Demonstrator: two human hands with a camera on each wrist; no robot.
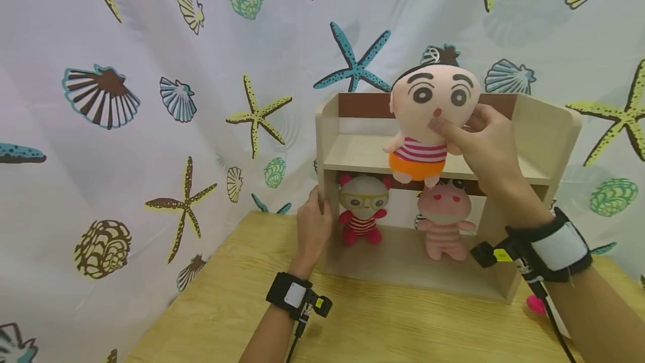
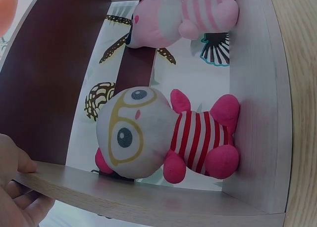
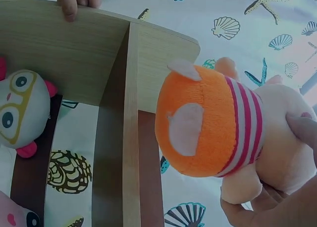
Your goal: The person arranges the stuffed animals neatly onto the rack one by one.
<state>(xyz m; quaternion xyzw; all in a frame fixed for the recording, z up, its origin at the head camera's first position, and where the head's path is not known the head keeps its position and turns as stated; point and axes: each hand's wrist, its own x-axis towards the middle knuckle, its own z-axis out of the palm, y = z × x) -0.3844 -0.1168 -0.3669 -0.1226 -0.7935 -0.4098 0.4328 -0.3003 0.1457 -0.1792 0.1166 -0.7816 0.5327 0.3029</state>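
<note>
A plush boy doll with a striped top and orange shorts is gripped by my right hand, thumb on its face. It hangs upright before the upper shelf of a small wooden shelf unit. My left hand grips the unit's left side panel, thumb on the inner face in the left wrist view. Below, a plush panda with yellow glasses sits at the left of the lower compartment. To its right stands a pink striped plush with heart shapes on its face, its top overlapped by the doll's feet.
The unit stands on a light wooden table. Behind hangs a white curtain printed with shells and starfish. A bright pink thing lies at the right, mostly hidden by my right forearm.
</note>
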